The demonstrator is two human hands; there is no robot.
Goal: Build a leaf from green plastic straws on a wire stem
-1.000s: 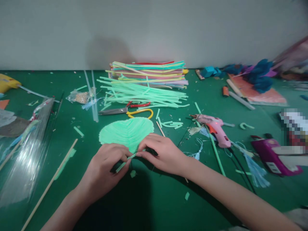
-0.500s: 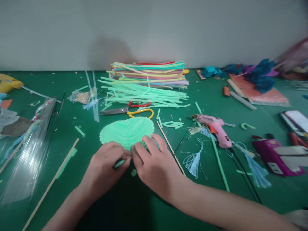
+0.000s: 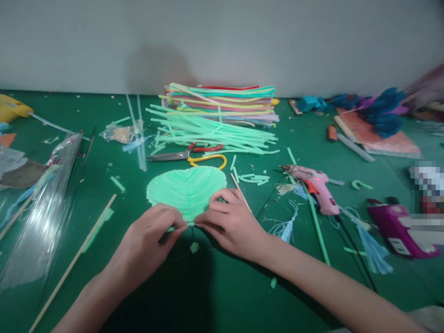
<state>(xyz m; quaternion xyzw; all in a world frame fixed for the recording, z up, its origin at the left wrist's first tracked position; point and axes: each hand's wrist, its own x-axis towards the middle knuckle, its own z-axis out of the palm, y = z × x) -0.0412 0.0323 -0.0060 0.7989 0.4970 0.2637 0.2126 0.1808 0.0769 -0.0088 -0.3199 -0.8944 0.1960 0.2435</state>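
A broad mint-green leaf shape (image 3: 187,187) made of fuzzy pipe cleaners lies on the green table, its narrow end toward me. At that end, a short green pipe cleaner piece (image 3: 191,224) shows between my fingertips. My left hand (image 3: 152,236) is closed in a pinch on its left side, and a bit of green shows behind the fingers. From the right, my right hand (image 3: 236,222) pinches close to the same spot, its curled fingers overlapping the leaf's lower right edge. A small green scrap (image 3: 194,248) lies just below the fingertips.
Scissors (image 3: 169,157) and a pile of green pipe cleaners (image 3: 215,132) lie beyond the leaf. On the right are a pink glue gun (image 3: 324,192) with its cord, blue tassels (image 3: 287,229) and a purple device (image 3: 390,222). A wooden stick (image 3: 76,256) lies left.
My fingertips have drawn slightly apart, baring the green piece at the leaf's narrow end. My right hand has shifted right and uncovered more of the leaf. The view has moved slightly.
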